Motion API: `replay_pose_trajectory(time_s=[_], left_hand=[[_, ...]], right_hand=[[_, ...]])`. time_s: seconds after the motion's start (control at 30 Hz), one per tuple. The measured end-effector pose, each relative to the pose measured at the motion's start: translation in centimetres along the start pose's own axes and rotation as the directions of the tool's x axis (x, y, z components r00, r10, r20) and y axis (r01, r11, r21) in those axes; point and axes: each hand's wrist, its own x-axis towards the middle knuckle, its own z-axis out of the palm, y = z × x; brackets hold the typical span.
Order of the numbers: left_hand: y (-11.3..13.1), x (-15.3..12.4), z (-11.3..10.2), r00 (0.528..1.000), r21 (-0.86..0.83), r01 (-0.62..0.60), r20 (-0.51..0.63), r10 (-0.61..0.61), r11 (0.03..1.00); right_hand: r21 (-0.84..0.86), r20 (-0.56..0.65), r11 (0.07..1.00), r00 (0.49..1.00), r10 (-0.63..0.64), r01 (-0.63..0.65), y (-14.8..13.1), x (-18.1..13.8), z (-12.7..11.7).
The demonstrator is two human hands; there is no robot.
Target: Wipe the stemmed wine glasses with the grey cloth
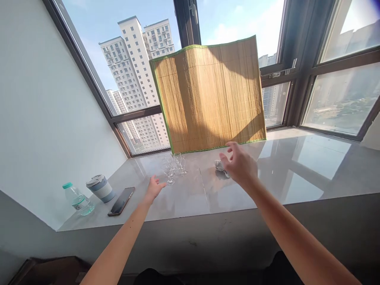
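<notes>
Biggest first, folks: pale towers [133,59] outside, then dark-framed windows [186,23] wrapping round the corner, lots of sun coming in. Plain white wall [53,111] on the L. Below, the sill [190,204]: glossy grey, w/ a seam nr the middle, bright reflections over on the R, front edge in shade.

Straw mat [213,99], green-edged, stands propped upright at the windows, shadow bars across it. L end of sill: bottle [80,202], cup [102,189] w/ lid, phone [121,202] lying flat, all just beside one another.

Now the hands! R hand [242,162] hovers palm-down, fingers spread, grip released. L hand [153,189], also loose, fingers apart, nothing grasped; contact w/ the nearest glass? Can't tell.

Progress check: stemmed glasses [178,159] are bunched on the sill btwn L hand and mat, exact no. unclear, none lifted. Smallest last: paper wad [219,166], crumpled, on the sill under R hand, apart from the glasses, not picked up. So, I'd judge, grouping's done, gripping isn't.
</notes>
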Motion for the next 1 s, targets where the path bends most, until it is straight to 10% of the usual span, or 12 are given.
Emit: replay_pose_trajectory(time_s=[0.2,0.37,0.57,0.77,1.0], left_hand=[[-1.9,3.5,6.1,0.997,-0.176,0.065,-0.039,-0.072,0.982],[-2.2,3.8,7.7,0.992,-0.133,0.114,-0.036,-0.12,0.985],[-0.9,0.4,9.4,0.984,-0.082,-0.179,-0.026,0.178,0.98],[3.3,0.1,15.2,0.837,-0.054,-0.527,0.14,0.529,0.848],[3.3,1.8,19.2,0.806,-0.039,-0.589,0.042,0.59,0.807]], right_hand=[[-0.272,0.416,0.939,0.854,0.311,-0.21,1.5,2.0,11.7],[-0.261,0.386,0.964,0.909,0.159,-0.057,1.9,3.1,18.1],[-0.064,0.41,0.998,0.912,0.005,0.023,2.4,4.1,19.9],[0.002,0.305,1.0,0.952,0.015,-0.016,2.5,4.3,19.6],[0.022,0.367,0.998,0.929,0.045,-0.057,2.5,4.2,21.0]])
